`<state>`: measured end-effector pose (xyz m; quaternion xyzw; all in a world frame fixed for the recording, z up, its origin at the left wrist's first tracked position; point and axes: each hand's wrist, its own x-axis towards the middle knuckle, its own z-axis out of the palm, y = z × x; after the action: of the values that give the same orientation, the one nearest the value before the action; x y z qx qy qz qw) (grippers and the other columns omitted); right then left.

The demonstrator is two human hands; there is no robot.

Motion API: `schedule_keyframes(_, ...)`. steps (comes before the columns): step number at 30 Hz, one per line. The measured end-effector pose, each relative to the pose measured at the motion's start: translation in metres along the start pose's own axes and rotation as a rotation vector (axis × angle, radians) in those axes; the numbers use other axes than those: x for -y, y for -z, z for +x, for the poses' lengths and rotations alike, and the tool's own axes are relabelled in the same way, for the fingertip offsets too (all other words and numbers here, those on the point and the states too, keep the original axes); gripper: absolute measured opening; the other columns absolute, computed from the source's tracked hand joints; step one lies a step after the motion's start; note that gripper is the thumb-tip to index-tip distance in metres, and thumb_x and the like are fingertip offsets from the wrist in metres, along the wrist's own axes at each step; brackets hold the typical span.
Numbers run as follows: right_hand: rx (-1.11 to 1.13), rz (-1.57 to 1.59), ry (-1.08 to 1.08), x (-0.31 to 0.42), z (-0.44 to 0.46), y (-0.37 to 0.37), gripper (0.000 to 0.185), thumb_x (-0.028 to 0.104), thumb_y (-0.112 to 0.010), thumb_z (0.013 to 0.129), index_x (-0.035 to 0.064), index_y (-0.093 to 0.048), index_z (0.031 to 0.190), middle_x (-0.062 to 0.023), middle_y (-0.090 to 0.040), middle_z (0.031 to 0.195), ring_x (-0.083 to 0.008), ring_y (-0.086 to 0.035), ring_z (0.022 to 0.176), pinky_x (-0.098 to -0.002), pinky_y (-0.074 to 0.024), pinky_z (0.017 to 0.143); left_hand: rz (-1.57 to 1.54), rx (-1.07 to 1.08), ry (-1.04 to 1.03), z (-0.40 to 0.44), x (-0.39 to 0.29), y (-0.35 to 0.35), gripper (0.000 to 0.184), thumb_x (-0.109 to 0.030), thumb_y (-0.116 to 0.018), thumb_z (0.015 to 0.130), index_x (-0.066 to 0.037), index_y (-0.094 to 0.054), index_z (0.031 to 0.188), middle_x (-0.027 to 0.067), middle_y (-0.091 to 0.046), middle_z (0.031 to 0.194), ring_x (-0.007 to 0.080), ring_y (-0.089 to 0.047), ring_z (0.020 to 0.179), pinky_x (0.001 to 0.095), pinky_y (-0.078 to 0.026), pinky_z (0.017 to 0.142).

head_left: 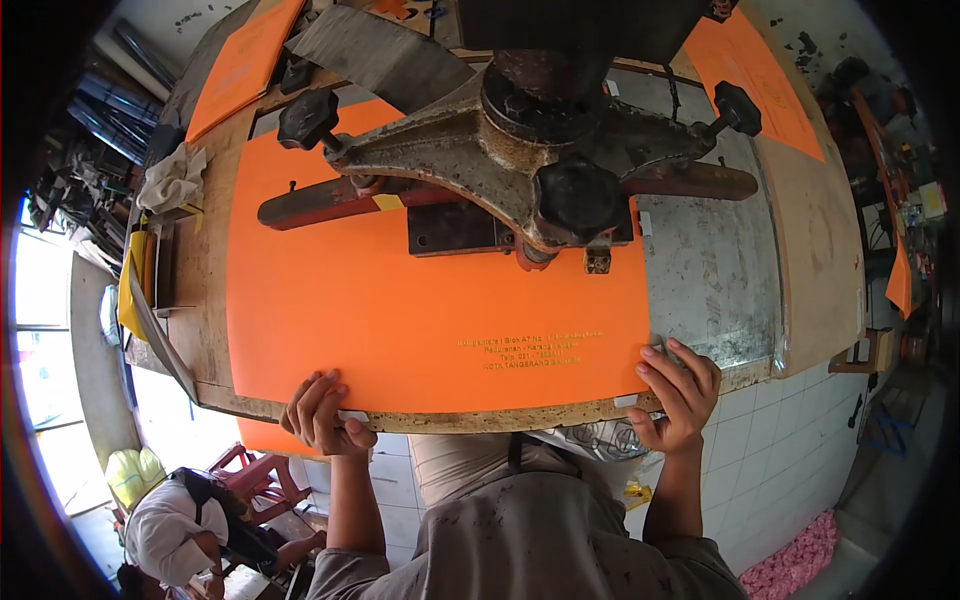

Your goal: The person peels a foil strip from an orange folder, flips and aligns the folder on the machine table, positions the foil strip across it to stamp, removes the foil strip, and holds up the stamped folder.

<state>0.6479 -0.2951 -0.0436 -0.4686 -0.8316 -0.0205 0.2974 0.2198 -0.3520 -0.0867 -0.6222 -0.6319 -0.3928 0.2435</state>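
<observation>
A large orange sheet (330, 300) lies flat under the press, with several lines of gold lettering (530, 350) near its front right corner. At its front left edge is my left hand (325, 415), fingers curled over the sheet and thumb at the table's edge. My right hand (682, 395) is at the front right corner, its fingers apart and fingertips touching the sheet's right edge beside a small pale tab. Above the back of the sheet hangs the metal press head (450, 150), with black knobs (578, 198) and a red bar (320, 203).
More orange sheets lie at the back left (240, 65) and back right (755, 80). A grey metal plate (710, 270) shows right of the sheet. A crumpled cloth (172, 180) sits at the left edge. Another person (180, 520) is bent over at lower left.
</observation>
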Motion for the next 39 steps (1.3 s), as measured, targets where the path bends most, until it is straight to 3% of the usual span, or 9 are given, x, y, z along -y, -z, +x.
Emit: schedule_keyframes(39,0.012,-0.001,-0.007,0.0001,-0.0001,-0.0008,0.048,0.052,-0.056,0.100,0.0090,-0.076,0.108,-0.0025,-0.075,0.121,-0.0281,-0.065,0.121,-0.0448,-0.0430,0.096,0.000,0.002,-0.009,0.0008,0.0001,0.0012,0.048,-0.048,-0.041,0.104,-0.012,-0.069,0.089,0.0051,-0.076,0.096,0.0265,-0.070,0.095,0.0394,-0.045,0.095)
